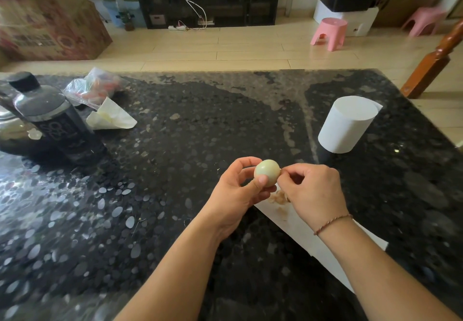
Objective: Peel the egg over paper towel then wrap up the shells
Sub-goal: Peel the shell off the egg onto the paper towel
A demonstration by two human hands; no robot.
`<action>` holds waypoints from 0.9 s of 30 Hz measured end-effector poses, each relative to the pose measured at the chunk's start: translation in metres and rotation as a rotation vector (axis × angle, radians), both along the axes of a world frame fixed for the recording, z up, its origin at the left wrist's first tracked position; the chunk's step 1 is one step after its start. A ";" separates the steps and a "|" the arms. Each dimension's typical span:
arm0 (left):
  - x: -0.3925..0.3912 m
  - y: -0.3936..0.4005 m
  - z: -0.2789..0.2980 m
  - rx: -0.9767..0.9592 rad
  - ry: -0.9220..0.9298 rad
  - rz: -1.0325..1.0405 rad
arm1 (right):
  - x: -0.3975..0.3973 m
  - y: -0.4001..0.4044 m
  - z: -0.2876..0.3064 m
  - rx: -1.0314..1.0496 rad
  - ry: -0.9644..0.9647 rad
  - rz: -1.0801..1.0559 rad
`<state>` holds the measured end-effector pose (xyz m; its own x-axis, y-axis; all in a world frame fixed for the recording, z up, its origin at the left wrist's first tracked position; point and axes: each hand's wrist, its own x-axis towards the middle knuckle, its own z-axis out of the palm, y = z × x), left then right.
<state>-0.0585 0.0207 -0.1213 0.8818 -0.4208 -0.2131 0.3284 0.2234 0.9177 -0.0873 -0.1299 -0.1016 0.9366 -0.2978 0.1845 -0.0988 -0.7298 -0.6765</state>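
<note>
A pale, smooth egg [267, 171] is held above the dark speckled table [175, 145]. My left hand [238, 190] grips it, thumb across its front and fingers curled behind. My right hand [313, 190] is at the egg's right side with its fingertips curled against it; whether they pinch a bit of shell I cannot tell. Under both hands lies a white paper towel sheet [300, 228], with brownish shell pieces [279, 198] on it just below the egg.
A white paper towel roll [348, 123] stands at the right. At the left are a dark bottle [55, 120], a metal pot [12, 130], a plastic bag [96, 87] and a crumpled white wrapper [111, 116]. Beyond the table's far edge is the floor.
</note>
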 end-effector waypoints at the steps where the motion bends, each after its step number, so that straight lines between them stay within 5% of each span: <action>1: 0.000 0.000 0.000 -0.002 -0.005 -0.006 | 0.000 -0.001 0.000 -0.014 -0.004 0.000; 17: 0.004 0.005 -0.002 0.012 -0.049 -0.035 | 0.000 -0.005 0.003 0.006 -0.040 0.087; 22: 0.003 0.003 0.002 -0.001 0.025 0.017 | 0.000 -0.006 0.002 0.159 -0.051 0.104; 27: 0.003 0.000 0.002 -0.017 0.092 0.052 | -0.002 -0.007 0.000 0.021 0.060 0.141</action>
<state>-0.0556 0.0212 -0.1193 0.8795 -0.3791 -0.2877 0.3988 0.2573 0.8802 -0.0889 -0.1370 -0.1018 0.9786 -0.1657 0.1223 -0.0368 -0.7250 -0.6877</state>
